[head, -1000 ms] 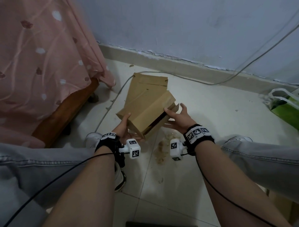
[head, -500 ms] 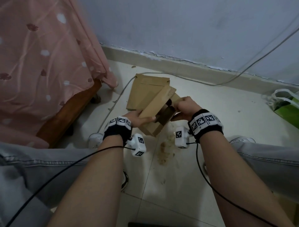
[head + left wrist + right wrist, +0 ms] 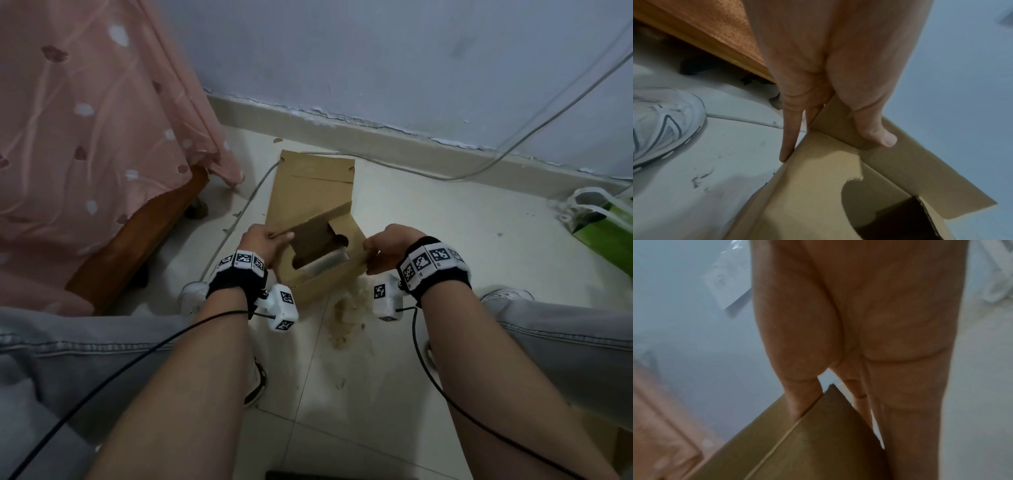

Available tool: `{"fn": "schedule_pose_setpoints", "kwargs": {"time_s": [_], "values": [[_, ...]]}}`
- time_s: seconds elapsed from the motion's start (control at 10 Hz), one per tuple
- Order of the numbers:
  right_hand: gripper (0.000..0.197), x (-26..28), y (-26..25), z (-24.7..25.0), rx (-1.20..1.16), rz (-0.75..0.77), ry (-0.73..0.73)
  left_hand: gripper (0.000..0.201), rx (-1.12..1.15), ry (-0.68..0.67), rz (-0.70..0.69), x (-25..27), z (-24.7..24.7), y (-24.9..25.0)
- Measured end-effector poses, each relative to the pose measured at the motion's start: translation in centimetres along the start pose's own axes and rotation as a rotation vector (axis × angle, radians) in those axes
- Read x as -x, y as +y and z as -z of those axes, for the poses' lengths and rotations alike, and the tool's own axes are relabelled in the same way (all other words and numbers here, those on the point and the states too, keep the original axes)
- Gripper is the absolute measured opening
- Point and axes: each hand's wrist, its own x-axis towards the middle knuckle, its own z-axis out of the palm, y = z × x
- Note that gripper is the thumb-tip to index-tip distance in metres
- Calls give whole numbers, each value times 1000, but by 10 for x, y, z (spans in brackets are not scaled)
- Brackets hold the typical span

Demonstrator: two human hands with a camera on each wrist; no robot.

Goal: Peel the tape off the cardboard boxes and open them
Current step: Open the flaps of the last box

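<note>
I hold a small brown cardboard box (image 3: 323, 286) low over the floor, its top open and its flaps spread. A white wrapped item (image 3: 325, 263) lies inside. My left hand (image 3: 270, 240) pinches the left flap, the thumb (image 3: 875, 129) on the inner face and the fingers (image 3: 789, 141) on the outside. On the other side, my right hand (image 3: 375, 248) grips the box's right corner (image 3: 830, 426) between thumb and fingers. A second, flatter cardboard box (image 3: 311, 185) lies on the floor just behind. No tape shows on either box.
A bed with a pink spotted sheet (image 3: 85, 120) and a wooden frame (image 3: 137, 246) stands at the left. Along the wall runs a white cable (image 3: 513, 147). A green bag (image 3: 603, 229) sits far right. Brownish scraps (image 3: 346, 318) lie below the box, beside my white shoe (image 3: 663, 123).
The small box was tilted and shut a second ago. Both hands have turned it upright and pulled its flaps apart, so the inside now shows.
</note>
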Motion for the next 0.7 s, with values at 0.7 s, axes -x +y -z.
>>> {"fn": "schedule_pose_setpoints", "kwargs": {"time_s": [0.7], "values": [[34, -10, 2, -27, 699, 75, 291, 45, 178, -104, -4, 2, 5, 20]]}}
